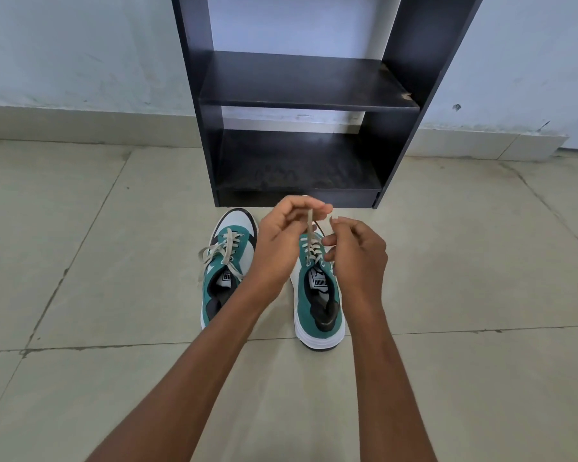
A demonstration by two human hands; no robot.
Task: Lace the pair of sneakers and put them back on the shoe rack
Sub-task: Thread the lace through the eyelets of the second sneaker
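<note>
Two green, white and black sneakers stand on the tiled floor, toes toward the rack. The left sneaker (226, 261) has its cream lace threaded, with loose ends hanging to its left side. Over the right sneaker (321, 301) both hands work. My left hand (281, 241) pinches a cream lace (311, 228) and pulls it up from the eyelets. My right hand (357, 255) pinches the other lace end beside it. The right sneaker's toe is hidden behind my hands. The black shoe rack (309, 101) stands just beyond, its two shelves bare.
The rack stands against a pale blue wall (80, 55) with a tiled skirting. Beige floor tiles (114, 261) spread around the sneakers on both sides and toward me.
</note>
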